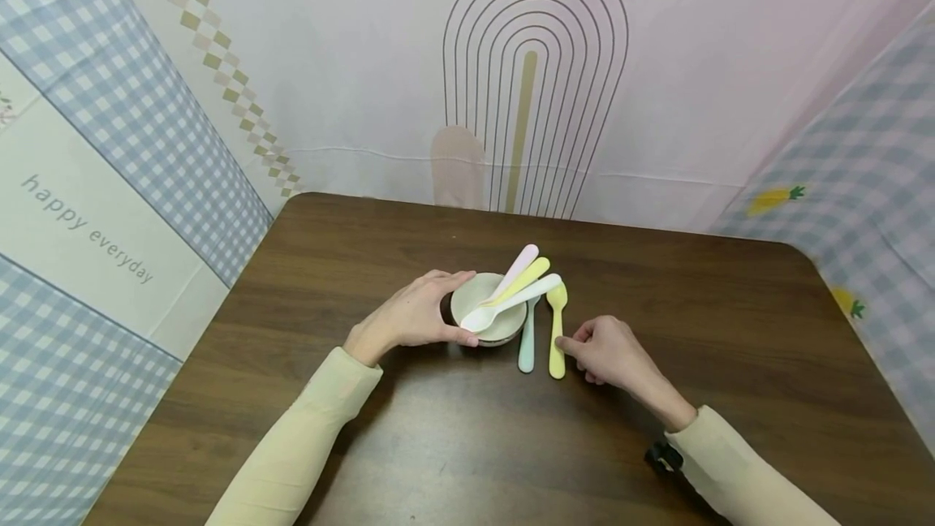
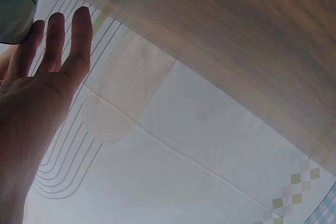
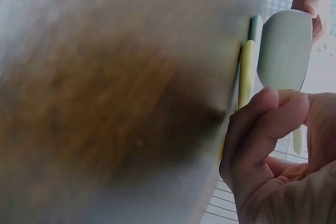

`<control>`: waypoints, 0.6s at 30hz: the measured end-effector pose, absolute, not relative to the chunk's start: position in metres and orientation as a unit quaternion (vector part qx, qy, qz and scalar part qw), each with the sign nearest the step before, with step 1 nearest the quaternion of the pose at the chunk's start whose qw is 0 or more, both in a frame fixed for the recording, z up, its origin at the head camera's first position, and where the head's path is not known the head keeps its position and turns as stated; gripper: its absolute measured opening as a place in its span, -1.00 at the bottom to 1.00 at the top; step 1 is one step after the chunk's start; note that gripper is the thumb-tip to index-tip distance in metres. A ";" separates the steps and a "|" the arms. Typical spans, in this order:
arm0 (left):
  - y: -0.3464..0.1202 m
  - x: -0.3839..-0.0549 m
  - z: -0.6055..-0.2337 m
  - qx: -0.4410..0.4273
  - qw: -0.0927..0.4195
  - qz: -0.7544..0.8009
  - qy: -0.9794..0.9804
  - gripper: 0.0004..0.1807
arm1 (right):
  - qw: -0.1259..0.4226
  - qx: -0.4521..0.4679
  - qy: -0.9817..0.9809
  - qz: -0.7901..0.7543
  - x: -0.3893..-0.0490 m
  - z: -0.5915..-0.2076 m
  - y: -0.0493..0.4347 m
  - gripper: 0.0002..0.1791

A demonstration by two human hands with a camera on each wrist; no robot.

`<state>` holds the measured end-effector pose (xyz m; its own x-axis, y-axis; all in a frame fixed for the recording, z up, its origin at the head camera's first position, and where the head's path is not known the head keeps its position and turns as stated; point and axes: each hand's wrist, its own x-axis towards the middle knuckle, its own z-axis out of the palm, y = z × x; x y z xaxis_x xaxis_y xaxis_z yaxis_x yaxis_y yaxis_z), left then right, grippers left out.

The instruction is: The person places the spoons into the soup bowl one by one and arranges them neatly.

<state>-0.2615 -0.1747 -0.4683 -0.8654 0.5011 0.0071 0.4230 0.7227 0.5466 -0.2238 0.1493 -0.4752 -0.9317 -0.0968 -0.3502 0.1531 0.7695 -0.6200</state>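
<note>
My left hand [image 1: 420, 311] holds a small pale bowl [image 1: 467, 292] by its left side, thumb at the near rim and fingers at the far one. Inside the bowl lean a pink spoon [image 1: 520, 260], a yellow spoon [image 1: 527, 275] and, on top, a white spoon [image 1: 529, 292], their handles sticking out to the upper right. Beside it on the table lies a mint-green spoon [image 1: 527, 351], its far end partly covered by the white handle. My right hand [image 1: 609, 350] pinches the handle of another yellow spoon [image 1: 557, 319], which lies on the table.
The brown wooden table [image 1: 453, 461] has rounded far corners. A patterned cloth [image 1: 351, 63] hangs behind it, with blue checked cloth [image 1: 66, 136] at the left. A black band [image 1: 663, 457] is at the right wrist.
</note>
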 end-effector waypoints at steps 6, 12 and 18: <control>-0.175 -0.262 -0.469 0.248 0.074 0.276 0.926 0.19 | 0.188 0.018 0.924 -0.332 -0.223 -0.476 0.147 -0.67; -0.175 -0.261 -0.467 0.250 0.071 0.277 0.925 0.19 | 0.187 0.018 0.925 -0.329 -0.223 -0.477 0.145 -0.66; -0.175 -0.261 -0.467 0.249 0.070 0.277 0.926 0.19 | 0.186 0.015 0.929 -0.320 -0.223 -0.479 0.145 -0.63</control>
<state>-0.2608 -0.1748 -0.4671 -0.8666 0.4990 0.0088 0.4219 0.7231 0.5469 -0.2232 0.1448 -0.4786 -0.9307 -0.0914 -0.3542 0.1464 0.7943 -0.5897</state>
